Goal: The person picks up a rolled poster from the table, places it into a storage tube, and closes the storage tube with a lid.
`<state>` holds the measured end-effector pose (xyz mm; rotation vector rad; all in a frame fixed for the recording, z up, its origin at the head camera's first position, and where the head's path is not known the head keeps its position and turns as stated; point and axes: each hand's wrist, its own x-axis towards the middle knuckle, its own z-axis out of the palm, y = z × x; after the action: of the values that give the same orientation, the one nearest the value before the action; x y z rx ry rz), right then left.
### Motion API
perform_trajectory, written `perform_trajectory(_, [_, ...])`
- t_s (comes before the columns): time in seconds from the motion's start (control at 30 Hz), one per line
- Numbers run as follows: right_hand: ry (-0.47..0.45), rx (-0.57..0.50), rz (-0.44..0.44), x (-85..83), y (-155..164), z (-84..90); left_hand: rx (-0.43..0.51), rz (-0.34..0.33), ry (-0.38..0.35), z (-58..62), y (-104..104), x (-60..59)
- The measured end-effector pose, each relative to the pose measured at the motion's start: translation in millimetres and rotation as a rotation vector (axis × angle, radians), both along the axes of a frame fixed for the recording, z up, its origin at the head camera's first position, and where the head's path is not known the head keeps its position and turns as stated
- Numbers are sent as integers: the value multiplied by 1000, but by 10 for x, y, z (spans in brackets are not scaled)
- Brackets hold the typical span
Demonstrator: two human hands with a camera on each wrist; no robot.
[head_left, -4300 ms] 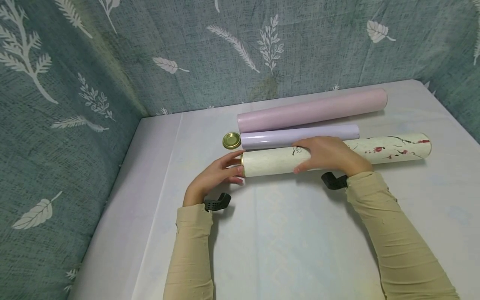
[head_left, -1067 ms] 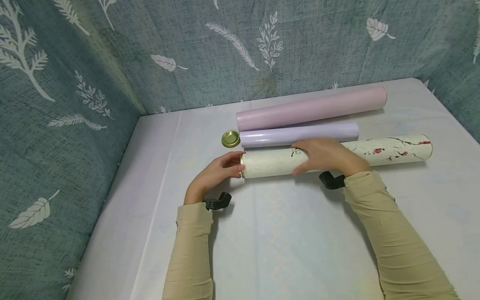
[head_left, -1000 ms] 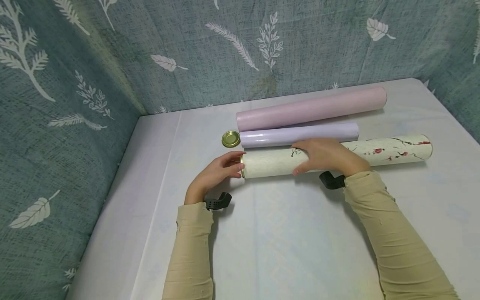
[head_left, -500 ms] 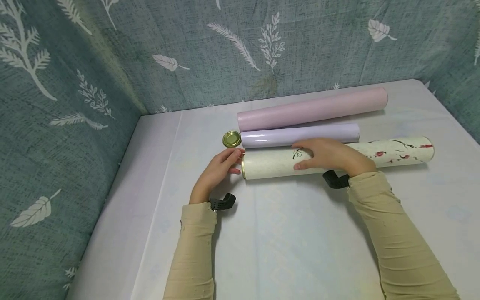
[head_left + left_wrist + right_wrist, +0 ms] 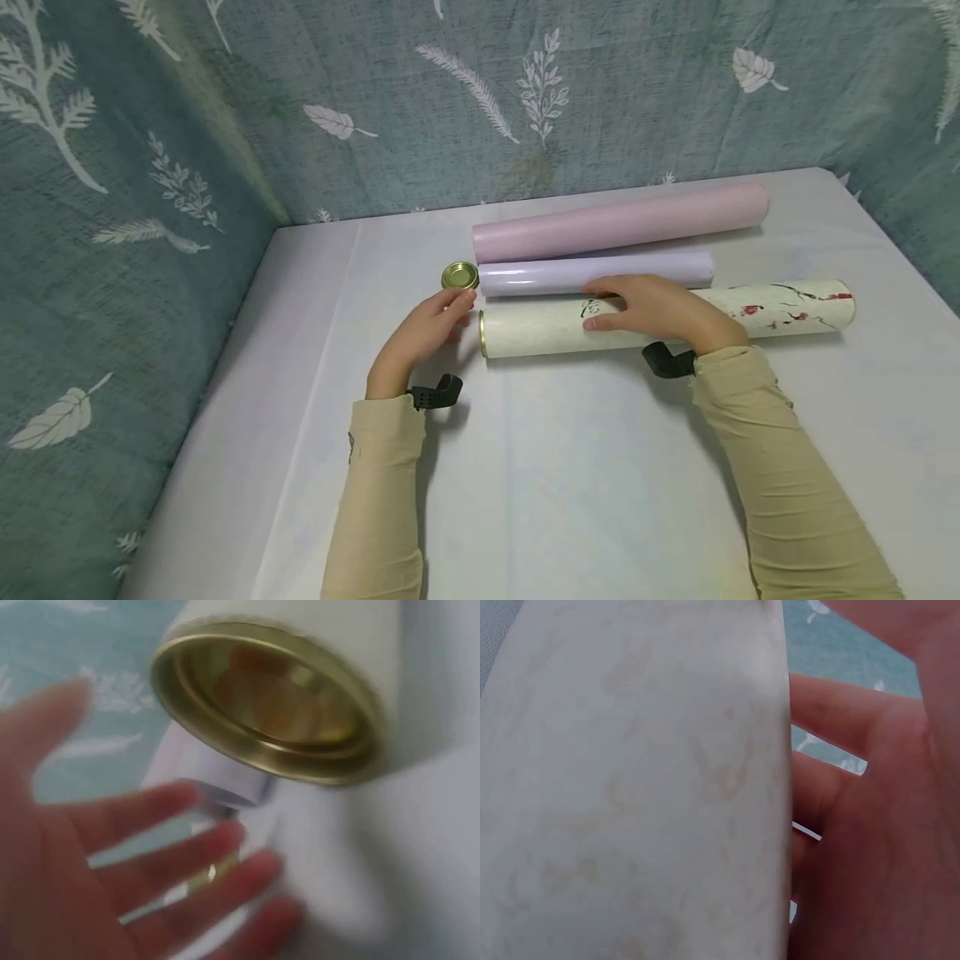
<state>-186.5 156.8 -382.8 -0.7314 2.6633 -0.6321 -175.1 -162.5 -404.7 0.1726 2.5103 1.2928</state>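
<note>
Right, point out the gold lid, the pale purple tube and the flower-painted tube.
Gold lid (image 5: 460, 274): head view, middle of its upper face.
Pale purple tube (image 5: 573, 274): head view, middle of its glossy side.
Flower-painted tube (image 5: 534, 328): head view, plain stretch toward its picture-left end.

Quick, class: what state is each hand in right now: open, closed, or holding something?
Left hand: open, fingers spread, holding nothing.
Right hand: holding the white tube, fingers curled round it.

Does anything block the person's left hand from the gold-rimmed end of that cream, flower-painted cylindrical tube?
Nothing visible: just a gap separates the left hand from the gold-rimmed end. The round gold metal lid lies outside it.
</note>
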Motion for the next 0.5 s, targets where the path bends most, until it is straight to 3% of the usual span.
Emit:
perform_trajectory(0.13, [-5,-22,-5,-6,9,-14,-49,8,-33,32,25,-110])
perform_trajectory(0.37, [-7,-46,-7,6,31,-1,91,76,-77,-48,112,-228])
perform_trajectory(0.5, [-5,-61,-5,2,46,13,122,112,-60,-113,163,-239])
